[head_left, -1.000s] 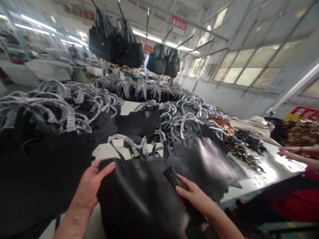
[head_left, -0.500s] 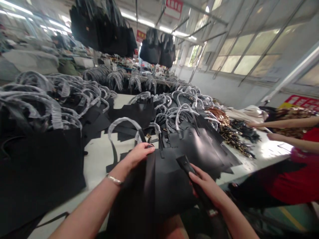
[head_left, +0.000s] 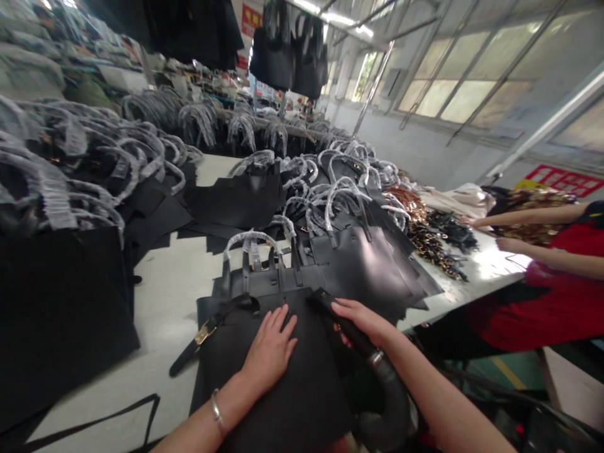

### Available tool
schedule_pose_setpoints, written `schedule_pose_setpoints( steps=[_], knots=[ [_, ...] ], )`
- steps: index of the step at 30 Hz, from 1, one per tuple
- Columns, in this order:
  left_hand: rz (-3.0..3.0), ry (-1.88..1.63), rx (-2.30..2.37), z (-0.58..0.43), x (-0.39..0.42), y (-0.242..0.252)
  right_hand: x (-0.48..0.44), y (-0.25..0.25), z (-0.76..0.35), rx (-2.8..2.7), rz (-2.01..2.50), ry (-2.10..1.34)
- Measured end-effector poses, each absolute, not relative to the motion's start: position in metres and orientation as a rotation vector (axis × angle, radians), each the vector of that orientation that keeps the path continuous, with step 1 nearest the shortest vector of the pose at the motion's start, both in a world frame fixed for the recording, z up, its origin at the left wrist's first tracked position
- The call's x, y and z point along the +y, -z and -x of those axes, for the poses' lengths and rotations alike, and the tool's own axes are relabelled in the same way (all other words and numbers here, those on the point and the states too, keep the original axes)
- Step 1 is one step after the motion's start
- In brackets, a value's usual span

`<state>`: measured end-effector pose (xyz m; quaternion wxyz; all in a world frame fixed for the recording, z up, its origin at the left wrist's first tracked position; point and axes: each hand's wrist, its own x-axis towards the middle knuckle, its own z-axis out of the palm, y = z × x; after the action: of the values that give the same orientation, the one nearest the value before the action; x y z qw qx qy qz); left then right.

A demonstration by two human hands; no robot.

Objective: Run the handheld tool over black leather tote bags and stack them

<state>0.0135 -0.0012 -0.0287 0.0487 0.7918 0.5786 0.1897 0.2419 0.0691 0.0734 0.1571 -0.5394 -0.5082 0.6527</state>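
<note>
A black leather tote bag point(head_left: 292, 390) lies flat on the white table point(head_left: 165, 302) right in front of me. My left hand point(head_left: 270, 350) rests open and flat on its upper panel, a bracelet on the wrist. My right hand point(head_left: 363, 322) is closed round a black tube-like tool point(head_left: 352, 330) with a hose curving down off the table edge; its tip touches the bag near the top. A black strap with a gold buckle point(head_left: 207, 330) lies across the bag's upper left corner. Wrapped handles point(head_left: 250, 242) stand just beyond.
Rows of black bags with plastic-wrapped handles point(head_left: 340, 195) cover the table ahead and to the left point(head_left: 61, 189). More bags hang overhead point(head_left: 287, 50). A pile of metal chains point(head_left: 434, 245) lies at right, where another person in red point(head_left: 542, 302) reaches over the table.
My left hand went from the bag's left side up to its top edge, then came down flat on the panel. The bag now lies flat. My right hand kept hold of the tool.
</note>
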Motion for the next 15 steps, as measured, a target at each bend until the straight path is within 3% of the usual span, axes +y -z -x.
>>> schedule_pose_setpoints(
  steps=[9, 15],
  knots=[
    [-2.494, -0.507, 1.73, -0.003, -0.002, 0.017, 0.093, -0.092, -0.209, -1.598, 1.49, -1.57],
    [-2.427, -0.285, 1.914, -0.015, -0.024, 0.01, 0.05, -0.098, -0.217, -1.681, 1.519, -1.928]
  ],
)
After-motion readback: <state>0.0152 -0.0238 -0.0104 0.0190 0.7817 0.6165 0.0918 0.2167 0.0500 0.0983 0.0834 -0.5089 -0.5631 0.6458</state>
